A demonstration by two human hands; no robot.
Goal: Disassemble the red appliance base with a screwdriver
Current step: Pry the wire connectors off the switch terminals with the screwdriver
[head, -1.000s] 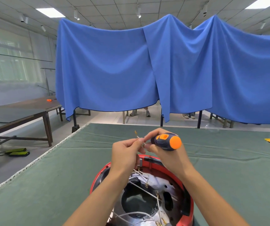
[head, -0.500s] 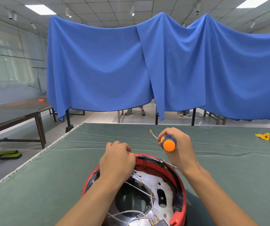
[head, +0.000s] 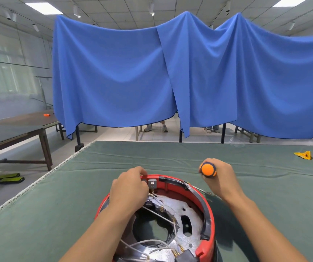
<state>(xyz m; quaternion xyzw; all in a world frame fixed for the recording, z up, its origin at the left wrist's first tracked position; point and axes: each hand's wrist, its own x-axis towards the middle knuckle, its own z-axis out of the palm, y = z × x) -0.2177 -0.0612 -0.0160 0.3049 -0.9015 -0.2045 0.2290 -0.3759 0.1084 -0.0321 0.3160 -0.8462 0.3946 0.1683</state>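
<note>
The red appliance base point(head: 207, 220) lies open side up on the green table cover point(head: 57, 205), showing a metal plate point(head: 178, 212) and white wires point(head: 157, 214) inside. My left hand point(head: 129, 190) rests on the base's far left rim, fingers curled at a small grey part point(head: 152, 184) on the rim. My right hand point(head: 220, 178) grips a screwdriver with an orange-capped handle point(head: 207, 169), held over the table just right of the base. The shaft is hidden behind the hand.
A yellow object point(head: 304, 155) lies at the table's far right. A blue cloth point(head: 170, 76) hangs behind the table, with people's feet beneath it. A wooden table point(head: 19, 127) stands at the left, and green pedals point(head: 8, 177) lie on the floor.
Both hands dropped from in front of me. The left hand went to the base's far rim. The right hand moved right and down with the screwdriver, and a thin wire piece near it is gone from sight.
</note>
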